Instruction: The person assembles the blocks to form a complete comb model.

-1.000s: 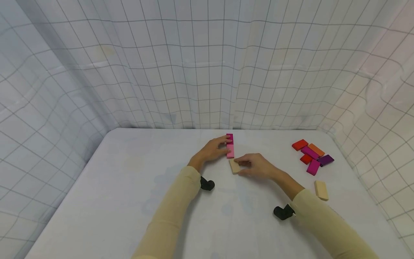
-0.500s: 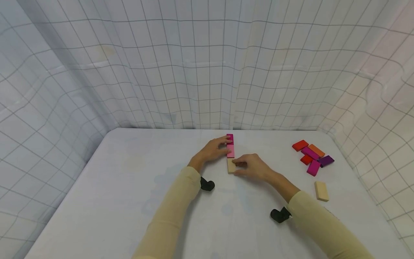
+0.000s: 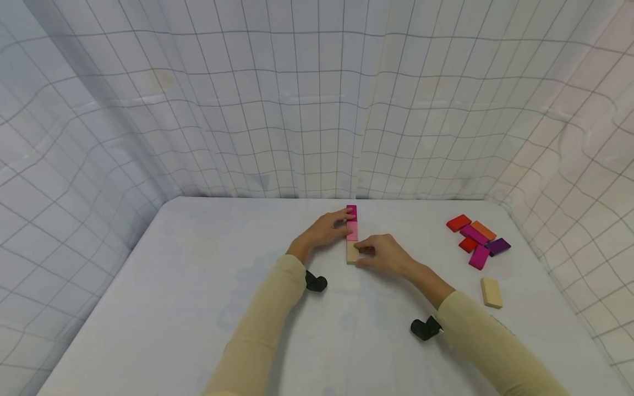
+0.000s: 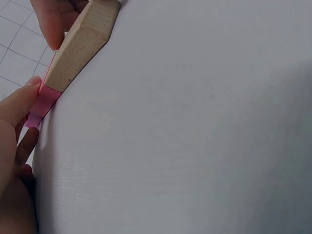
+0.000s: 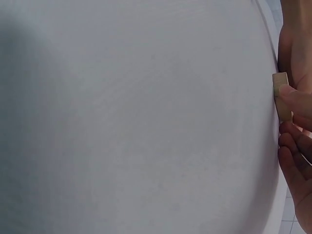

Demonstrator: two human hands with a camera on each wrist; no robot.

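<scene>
In the head view, a magenta block point(image 3: 352, 212), a pink block point(image 3: 352, 231) and a plain wooden block point(image 3: 351, 253) lie end to end in a line running toward me. My left hand point(image 3: 322, 230) holds the two coloured blocks from the left, thumb at the pink one and fingers at the magenta one. From the right, my right hand point(image 3: 385, 254) grips the wooden block between thumb and fingers. The left wrist view shows the wooden block point(image 4: 80, 46) meeting the pink block point(image 4: 46, 100). Fingers partly cover the coloured blocks.
At the right of the white table point(image 3: 208, 308) lies a loose group of red, orange, magenta and purple blocks point(image 3: 474, 235). Another plain wooden block point(image 3: 491, 292) lies nearer to me. A gridded white curtain point(image 3: 317, 110) surrounds the table's back and sides.
My right hand has moved slightly left with the wooden block, which has straightened and now lines up against the pink block. My left hand has stayed in place.
</scene>
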